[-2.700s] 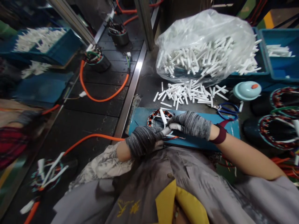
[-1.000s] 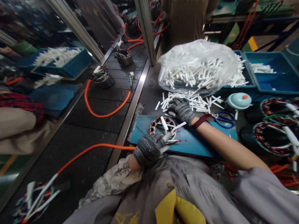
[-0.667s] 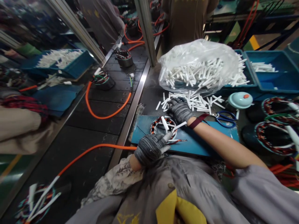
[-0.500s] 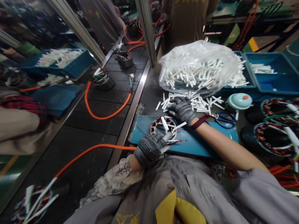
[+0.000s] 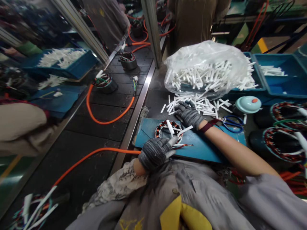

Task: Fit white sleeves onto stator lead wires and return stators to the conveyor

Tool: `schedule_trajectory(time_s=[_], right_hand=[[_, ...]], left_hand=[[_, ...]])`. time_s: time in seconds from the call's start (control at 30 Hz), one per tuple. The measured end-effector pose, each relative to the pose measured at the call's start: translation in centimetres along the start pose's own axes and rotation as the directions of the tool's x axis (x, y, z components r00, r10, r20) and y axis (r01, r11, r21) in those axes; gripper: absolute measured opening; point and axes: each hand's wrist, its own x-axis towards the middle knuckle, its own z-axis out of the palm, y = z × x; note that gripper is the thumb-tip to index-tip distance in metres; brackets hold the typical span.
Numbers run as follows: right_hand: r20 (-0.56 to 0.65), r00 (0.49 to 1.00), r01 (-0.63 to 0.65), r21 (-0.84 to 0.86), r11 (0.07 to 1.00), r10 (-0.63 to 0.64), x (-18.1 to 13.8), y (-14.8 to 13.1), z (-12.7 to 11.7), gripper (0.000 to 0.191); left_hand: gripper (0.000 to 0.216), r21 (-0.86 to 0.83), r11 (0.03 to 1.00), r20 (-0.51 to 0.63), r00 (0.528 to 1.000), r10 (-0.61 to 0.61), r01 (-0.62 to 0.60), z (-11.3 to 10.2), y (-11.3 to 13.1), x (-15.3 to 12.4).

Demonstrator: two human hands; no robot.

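In a grey knit glove with bare fingertips, my left hand is closed on the wire leads at the near side of a motor stator. White sleeves cover some of these leads, and an orange cable runs left from under the hand. My right hand, gloved alike, lies with fingers stretched and apart at the near edge of a loose heap of short white tubes. Its fingertips touch the tubes; whether a tube is between them I cannot tell. Stator and left hand are over a blue board.
A plastic bag of white tubes stands behind the heap. Blue-handled scissors and a pale teal round container are to the right, near more stators. Left runs a dark conveyor with cabled stators; co-workers stand beyond.
My right hand's fingers have shifted slightly among the loose tubes. My left hand keeps its hold on the leads. At far left, a co-worker's hand and sleeve have moved back from the blue sheet.
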Motion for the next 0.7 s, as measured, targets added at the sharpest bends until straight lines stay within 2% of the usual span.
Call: schedule_trajectory(time_s=[0.13, 0.23, 0.33, 0.47, 0.53, 0.63, 0.7], right_hand=[[-0.079, 0.996, -0.053, -0.030, 0.998, 0.050, -1.3, 1.1, -0.7, 0.044], [-0.024, 0.998, 0.063, -0.040, 0.997, -0.064, -1.8, 1.8, -1.1, 0.038], [0.072, 0.976, 0.206, -0.026, 0.978, -0.203, -1.7, 2.5, -1.2, 0.032], [0.093, 0.958, 0.273, -0.007, 0.962, -0.271, -1.0, 3.3, -1.6, 0.029], [0.049, 0.973, 0.224, 0.006, 0.975, -0.224, -1.4, 3.3, -2.4, 0.033], [-0.124, 0.992, 0.023, 0.117, 0.993, -0.008, -3.8, 1.9, -4.0, 0.036], [-0.266, 0.940, -0.117, 0.336, 0.934, 0.214, -6.5, -0.1, -5.0, 0.035]], left_hand=[[0.040, 0.012, 1.000, 0.005, 1.000, 0.006, -0.006, -0.1, 0.0, 0.1], [0.040, 0.021, 1.000, 0.025, 1.000, -0.011, 0.010, -0.2, 0.1, 0.1], [0.040, 0.041, 0.999, 0.011, 1.000, -0.016, 0.016, -0.2, 0.2, 0.2], [0.040, 0.058, 0.998, -0.031, 1.000, 0.000, 0.001, 0.2, 0.2, 0.0], [0.039, 0.060, 0.998, -0.036, 0.999, 0.002, 0.001, 0.6, 0.1, -0.3], [0.031, 0.129, 0.991, -0.024, 0.999, 0.036, -0.033, 1.1, -0.1, -0.8], [0.028, 0.177, 0.982, -0.029, 0.997, 0.069, -0.063, 1.3, -0.2, -0.9]])
